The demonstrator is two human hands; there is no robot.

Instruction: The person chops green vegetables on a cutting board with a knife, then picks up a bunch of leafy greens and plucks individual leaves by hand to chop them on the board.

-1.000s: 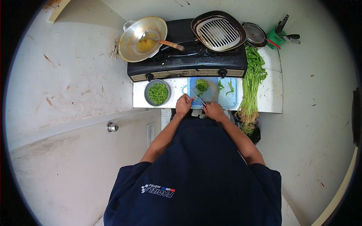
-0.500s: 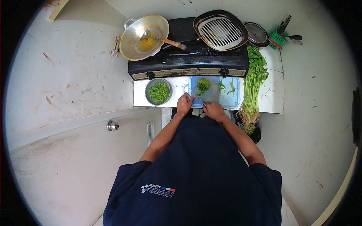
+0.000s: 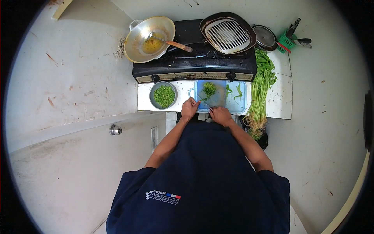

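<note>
One bowl (image 3: 163,96) of chopped greens filled; a small pile (image 3: 209,89) on the board (image 3: 238,106). Large bundle (image 3: 260,89) still uncut. My right hand (image 3: 221,115) grips the knife (image 3: 204,101); left hand (image 3: 189,109) beside it, grasp unclear.

Both arms reach forward from the torso, elbows bent, bare forearms converging toward the far side. The left hand (image 3: 189,108) lies back up, with fingers curled down and aimed far-right; how tightly it grips is not readable. The right hand (image 3: 221,115) is slightly nearer and to the right, closed in a fist. The hands are close together, not touching. Both wrists are roughly straight.
</note>
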